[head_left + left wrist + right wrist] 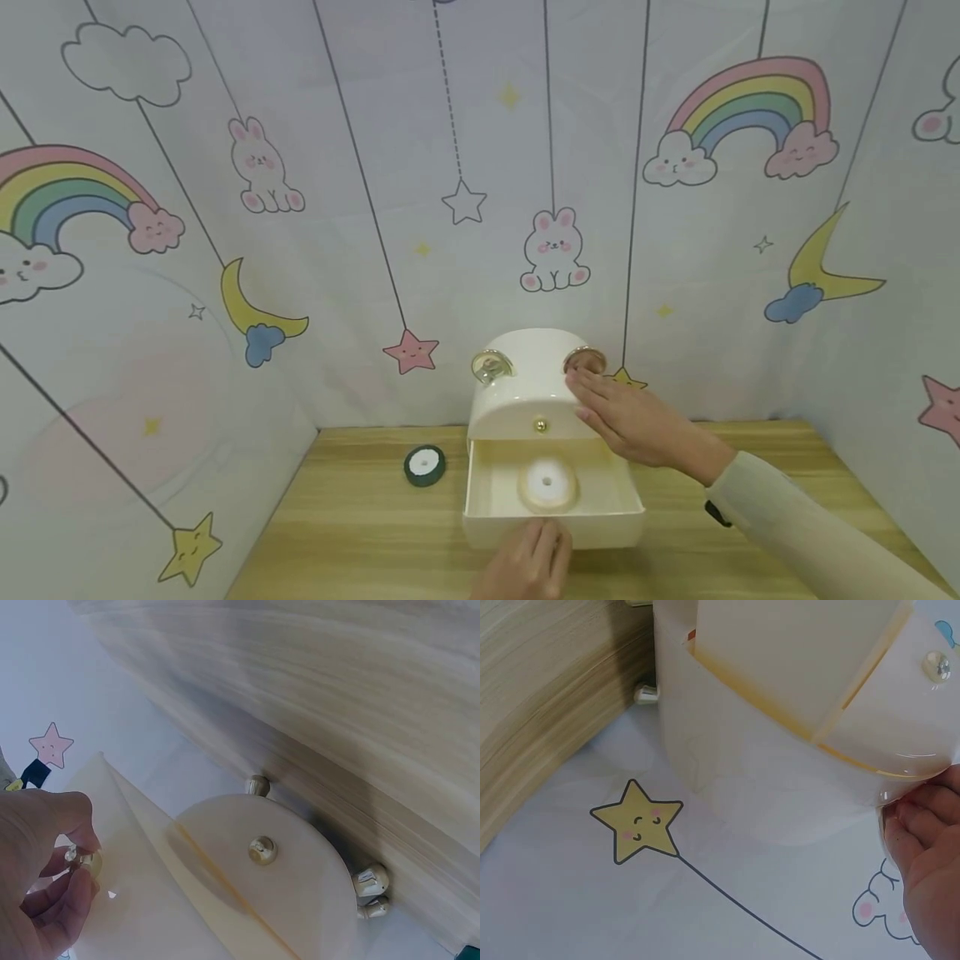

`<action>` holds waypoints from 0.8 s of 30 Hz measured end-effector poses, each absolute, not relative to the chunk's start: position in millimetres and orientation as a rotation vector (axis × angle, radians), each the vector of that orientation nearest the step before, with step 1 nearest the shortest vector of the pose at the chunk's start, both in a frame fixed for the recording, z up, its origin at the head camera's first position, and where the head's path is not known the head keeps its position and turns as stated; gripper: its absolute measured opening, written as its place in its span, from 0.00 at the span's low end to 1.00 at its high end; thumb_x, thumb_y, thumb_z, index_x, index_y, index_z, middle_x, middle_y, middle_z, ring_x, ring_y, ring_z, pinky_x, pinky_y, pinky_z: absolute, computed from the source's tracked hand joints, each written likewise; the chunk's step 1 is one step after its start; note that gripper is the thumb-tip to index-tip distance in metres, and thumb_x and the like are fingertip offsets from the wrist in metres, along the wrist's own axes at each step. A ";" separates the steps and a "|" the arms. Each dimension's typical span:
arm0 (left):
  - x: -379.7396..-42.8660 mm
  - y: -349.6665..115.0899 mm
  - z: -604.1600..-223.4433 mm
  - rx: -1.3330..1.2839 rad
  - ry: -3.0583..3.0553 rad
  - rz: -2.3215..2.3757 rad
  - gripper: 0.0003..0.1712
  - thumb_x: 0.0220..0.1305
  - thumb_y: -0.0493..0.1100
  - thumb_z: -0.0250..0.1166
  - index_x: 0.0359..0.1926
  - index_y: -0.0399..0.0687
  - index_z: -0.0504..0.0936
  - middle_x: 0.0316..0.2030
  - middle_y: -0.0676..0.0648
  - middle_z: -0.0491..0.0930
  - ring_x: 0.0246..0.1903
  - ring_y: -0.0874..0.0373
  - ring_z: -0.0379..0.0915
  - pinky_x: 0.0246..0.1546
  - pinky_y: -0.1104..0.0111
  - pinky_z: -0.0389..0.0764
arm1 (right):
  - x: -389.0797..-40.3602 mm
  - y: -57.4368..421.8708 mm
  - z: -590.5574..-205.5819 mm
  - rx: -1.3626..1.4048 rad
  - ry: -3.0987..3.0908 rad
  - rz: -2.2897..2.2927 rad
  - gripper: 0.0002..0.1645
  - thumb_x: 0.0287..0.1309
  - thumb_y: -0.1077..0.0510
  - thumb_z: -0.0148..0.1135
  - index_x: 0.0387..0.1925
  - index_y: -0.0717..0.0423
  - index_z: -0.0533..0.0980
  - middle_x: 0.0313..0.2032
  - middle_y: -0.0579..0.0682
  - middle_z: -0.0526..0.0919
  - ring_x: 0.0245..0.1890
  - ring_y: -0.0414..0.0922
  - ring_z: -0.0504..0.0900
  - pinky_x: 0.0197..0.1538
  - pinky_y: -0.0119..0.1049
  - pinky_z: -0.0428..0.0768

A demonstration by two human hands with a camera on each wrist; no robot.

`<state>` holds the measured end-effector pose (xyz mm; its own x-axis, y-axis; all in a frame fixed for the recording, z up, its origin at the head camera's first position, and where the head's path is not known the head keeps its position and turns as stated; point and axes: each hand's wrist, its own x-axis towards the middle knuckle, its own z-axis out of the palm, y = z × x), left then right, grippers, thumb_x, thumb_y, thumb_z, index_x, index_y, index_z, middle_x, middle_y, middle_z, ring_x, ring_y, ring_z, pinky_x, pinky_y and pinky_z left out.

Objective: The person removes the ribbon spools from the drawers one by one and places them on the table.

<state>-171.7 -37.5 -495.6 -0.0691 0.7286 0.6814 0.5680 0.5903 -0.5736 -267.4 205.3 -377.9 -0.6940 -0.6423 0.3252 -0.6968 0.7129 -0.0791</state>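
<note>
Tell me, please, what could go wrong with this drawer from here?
The left hand pinches the knob of the open drawer; a hard pull might bring the drawer out. The right hand rests against the box; if that hand slips, the box might slide. The pale roll inside could shift if the drawer jerks.

The box (528,358) and its drawer (600,533) are creamy white, the knobs (262,850) gold. The roll (536,485) in the drawer is white in the middle with a pale cream edge; the other roll (424,463) is dark green around white. Yellow-brown wood grain covers the table (360,533). The sleeve (817,533) is pale beige, and the white backdrop (465,275) carries striped rainbows (750,79), pink and yellow stars (410,352) and pink-eared rabbits (555,258)
</note>
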 end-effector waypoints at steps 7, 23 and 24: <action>-169.3 -36.7 -498.3 -1.090 -1.723 0.122 0.20 0.74 0.31 0.46 0.36 0.41 0.86 0.31 0.49 0.79 0.31 0.60 0.74 0.32 0.75 0.79 | -269.2 206.3 -379.0 1.044 -2.667 0.275 0.34 0.82 0.48 0.46 0.79 0.60 0.62 0.79 0.58 0.65 0.78 0.57 0.67 0.75 0.56 0.71; -165.7 -42.2 -502.1 -1.120 -1.703 0.112 0.19 0.74 0.32 0.46 0.36 0.41 0.84 0.32 0.48 0.77 0.32 0.59 0.72 0.33 0.74 0.79 | -267.9 205.5 -379.3 1.042 -2.672 0.288 0.34 0.82 0.48 0.46 0.79 0.61 0.61 0.79 0.58 0.63 0.79 0.57 0.66 0.76 0.57 0.70; -166.0 -42.4 -502.5 -1.125 -1.700 0.111 0.19 0.74 0.32 0.46 0.35 0.42 0.84 0.32 0.48 0.77 0.32 0.59 0.72 0.33 0.74 0.79 | -267.8 205.3 -379.4 1.043 -2.673 0.288 0.34 0.82 0.48 0.46 0.79 0.61 0.61 0.79 0.58 0.63 0.79 0.57 0.66 0.76 0.57 0.70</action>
